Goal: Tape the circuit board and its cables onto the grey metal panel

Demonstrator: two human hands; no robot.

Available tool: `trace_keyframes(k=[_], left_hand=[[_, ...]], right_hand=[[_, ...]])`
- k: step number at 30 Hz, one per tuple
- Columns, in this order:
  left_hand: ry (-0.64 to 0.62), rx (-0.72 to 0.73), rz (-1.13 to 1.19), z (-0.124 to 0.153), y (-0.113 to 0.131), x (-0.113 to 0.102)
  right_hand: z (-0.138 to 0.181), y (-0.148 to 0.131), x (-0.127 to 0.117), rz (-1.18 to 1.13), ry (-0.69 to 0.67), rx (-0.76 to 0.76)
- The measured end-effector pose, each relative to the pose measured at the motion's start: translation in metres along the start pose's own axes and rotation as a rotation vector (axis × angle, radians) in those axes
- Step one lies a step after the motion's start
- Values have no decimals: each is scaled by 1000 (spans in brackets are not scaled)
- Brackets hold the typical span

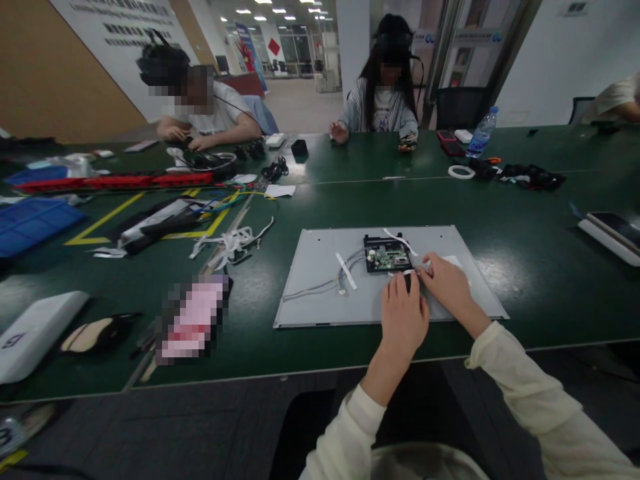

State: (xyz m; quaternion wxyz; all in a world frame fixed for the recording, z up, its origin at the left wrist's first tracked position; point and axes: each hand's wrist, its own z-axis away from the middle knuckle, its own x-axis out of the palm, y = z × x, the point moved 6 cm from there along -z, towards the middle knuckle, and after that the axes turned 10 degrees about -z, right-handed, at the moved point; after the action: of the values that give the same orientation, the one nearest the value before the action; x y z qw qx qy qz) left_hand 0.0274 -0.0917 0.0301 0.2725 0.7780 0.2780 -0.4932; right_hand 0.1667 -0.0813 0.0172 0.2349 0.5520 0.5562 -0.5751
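Observation:
A flat grey panel (320, 257) lies on the table in front of me. Near its middle sits a green circuit board (389, 257) in a black frame, with grey cables (315, 289) running from it to the left. White strips of tape (346, 271) lie across the cables and over the frame's top right corner. My left hand (405, 310) is at the frame's lower right edge, fingers bent around a small dark part. Beside it, my right hand (447, 283) has thumb and forefinger pinched at the same corner, near a short white strip. What the fingertips hold is hidden.
Left of the panel lie a phone (195, 319), tangled white strips (235, 243), a computer mouse (95, 335) and a white box (37, 337). Two people sit across the table. A water bottle (483, 133) and a tape roll (461, 172) stand at the far right.

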Motion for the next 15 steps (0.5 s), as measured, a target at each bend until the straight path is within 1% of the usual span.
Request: trace_keyframes(k=[10,15], left_hand=[[-9,-42,-88,4,0,7],[-30,-39,-130,2,1,8]], right_hand=[[1,2,5,126,-28,66],[-5,2,7,147,-24,57]])
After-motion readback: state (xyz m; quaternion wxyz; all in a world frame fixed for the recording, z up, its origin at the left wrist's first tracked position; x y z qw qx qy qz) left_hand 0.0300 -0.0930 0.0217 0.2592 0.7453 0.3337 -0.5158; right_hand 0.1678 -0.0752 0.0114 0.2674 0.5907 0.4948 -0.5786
